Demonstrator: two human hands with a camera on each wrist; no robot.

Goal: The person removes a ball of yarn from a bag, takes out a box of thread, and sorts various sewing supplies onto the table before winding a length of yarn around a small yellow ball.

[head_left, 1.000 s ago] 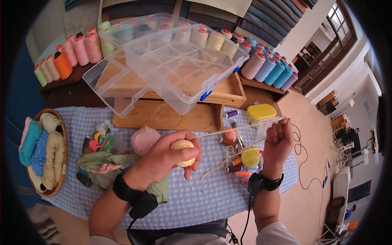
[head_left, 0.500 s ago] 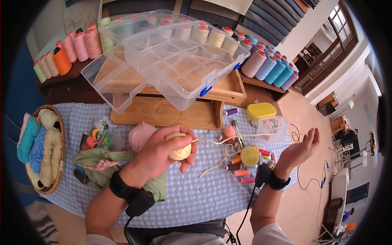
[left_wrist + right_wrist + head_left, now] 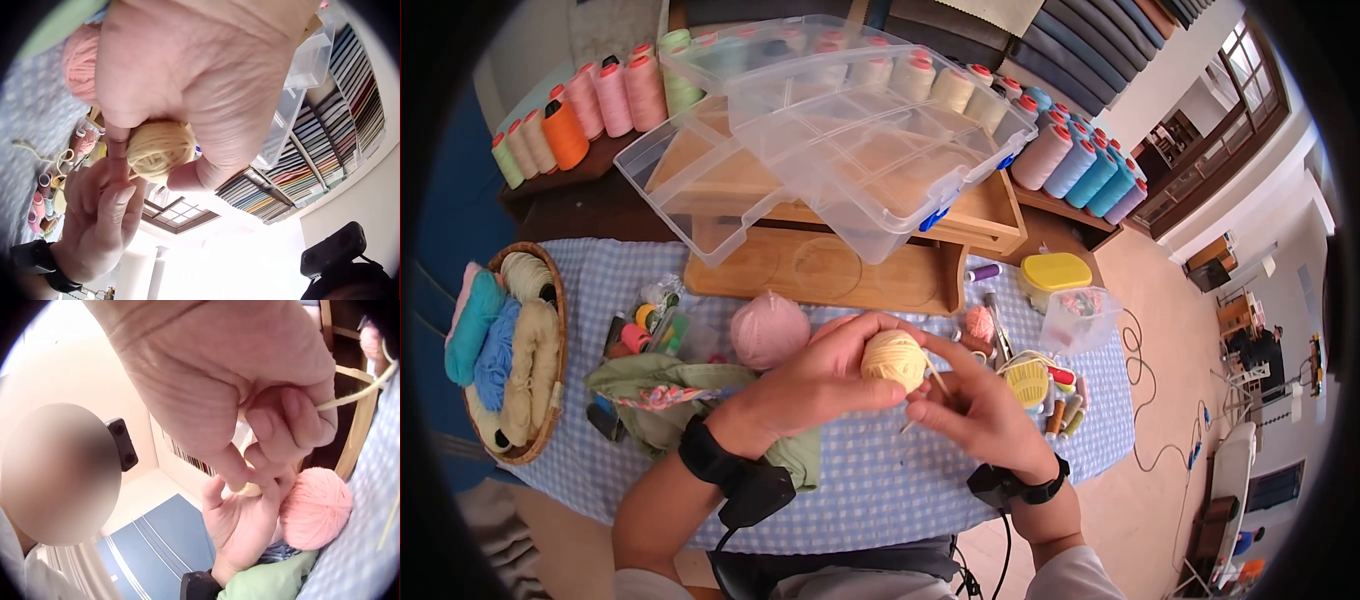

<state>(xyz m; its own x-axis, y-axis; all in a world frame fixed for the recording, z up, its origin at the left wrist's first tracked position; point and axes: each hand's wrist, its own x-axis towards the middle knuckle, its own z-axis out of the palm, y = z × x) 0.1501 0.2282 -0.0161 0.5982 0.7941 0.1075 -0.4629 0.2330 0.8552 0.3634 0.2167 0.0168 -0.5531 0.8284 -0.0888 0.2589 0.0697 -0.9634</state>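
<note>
My left hand (image 3: 825, 375) grips a small pale-yellow ball of yarn (image 3: 894, 360), thumb along its lower side. In the left wrist view the ball (image 3: 159, 150) shows crossing wraps, partly hidden by thumb and fingers. My right hand (image 3: 985, 410) is right beside the ball, its fingers curled on the yellow strand. The right wrist view shows that strand (image 3: 356, 395) running out of the curled fingers toward the table. Behind the left hand lies a pink yarn ball (image 3: 770, 330), with a green cloth (image 3: 670, 385) near the left wrist.
A clear compartment box (image 3: 840, 150) stands over a wooden tray (image 3: 820, 270). At left is a basket of yarn skeins (image 3: 528, 350). On the right lie a yellow mesh piece (image 3: 1027, 383), several small spools, scissors (image 3: 998, 325) and a yellow-lidded tub (image 3: 1055, 272). Thread cones line the back.
My right hand, stretched out to the right with the strand and then with fingers extended, has come back in to the ball. The left hand keeps its grip on the ball.
</note>
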